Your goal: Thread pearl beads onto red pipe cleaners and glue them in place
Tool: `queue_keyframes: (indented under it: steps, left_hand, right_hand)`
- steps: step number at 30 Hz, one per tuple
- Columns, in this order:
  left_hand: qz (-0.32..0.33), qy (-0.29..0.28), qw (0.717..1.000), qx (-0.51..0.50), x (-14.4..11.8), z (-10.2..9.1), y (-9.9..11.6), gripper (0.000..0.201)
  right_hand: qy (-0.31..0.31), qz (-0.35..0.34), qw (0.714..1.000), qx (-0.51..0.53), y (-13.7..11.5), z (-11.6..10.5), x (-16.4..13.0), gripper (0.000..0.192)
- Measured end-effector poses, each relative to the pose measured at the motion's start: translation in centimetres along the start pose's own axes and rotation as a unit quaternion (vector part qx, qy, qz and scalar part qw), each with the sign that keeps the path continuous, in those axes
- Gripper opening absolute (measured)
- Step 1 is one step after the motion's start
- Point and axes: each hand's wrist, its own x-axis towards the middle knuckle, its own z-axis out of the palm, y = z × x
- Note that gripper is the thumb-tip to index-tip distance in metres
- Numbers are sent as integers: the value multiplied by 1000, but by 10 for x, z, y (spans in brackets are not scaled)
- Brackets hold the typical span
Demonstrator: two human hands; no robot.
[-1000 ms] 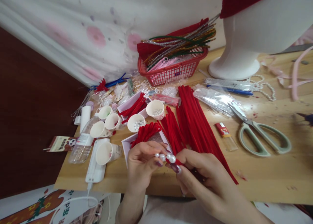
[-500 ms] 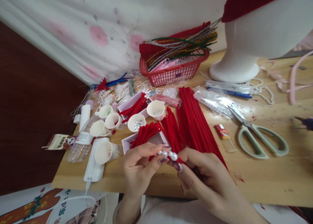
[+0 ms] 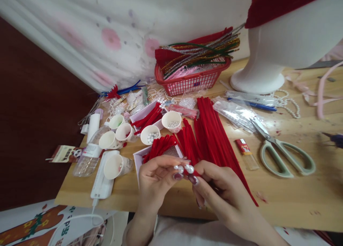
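Spread below, a wooden counter [image 3: 294,206], crowded at its left and middle. Standing toward the far side, a white head form [image 3: 270,60] topped with dark red cloth [image 3: 284,6]. To the left of it, a red basket [image 3: 193,84] piled with glittery and green stems. Lying flat nearer the middle, a long bundle of red fuzzy stems [image 3: 214,138].

Over the near edge, left hand [image 3: 152,183] and right hand [image 3: 227,192], close together. Farther right, untouched, scissors [image 3: 272,140], with a lighter [image 3: 246,153] just beside. Left of the bundle, an open pale box [image 3: 136,160] holding looped red stems, and behind that a paper cup [image 3: 144,133] holding beads.

Smallest, between the hands: a red strip [image 3: 197,173] with a short row of white pearls [image 3: 190,169]. Gripping from both sides, with fingers [image 3: 166,162] of the left pinched near the smaller pearls and those of the right pinched on the strip beside the larger ones. Cannot tell the means of attachment. Seems to be at a fitting or steadying step. Next, probably calls for a firm right-hand pinch and small adjustments by the left.
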Motion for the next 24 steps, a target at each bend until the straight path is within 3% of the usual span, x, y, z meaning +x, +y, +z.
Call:
queue_keyframes:
  steps: [11, 24]
  left_hand:
    - [-76, -1, 992, -98, 7, 8, 0, 11]
    - [-86, -9, 984, -159, 2, 12, -8, 7]
  right_hand:
    - [2, -2, 1000, 14, 1, 2, -2, 31]
    - [29, -29, 999, 31, -2, 6, 0, 30]
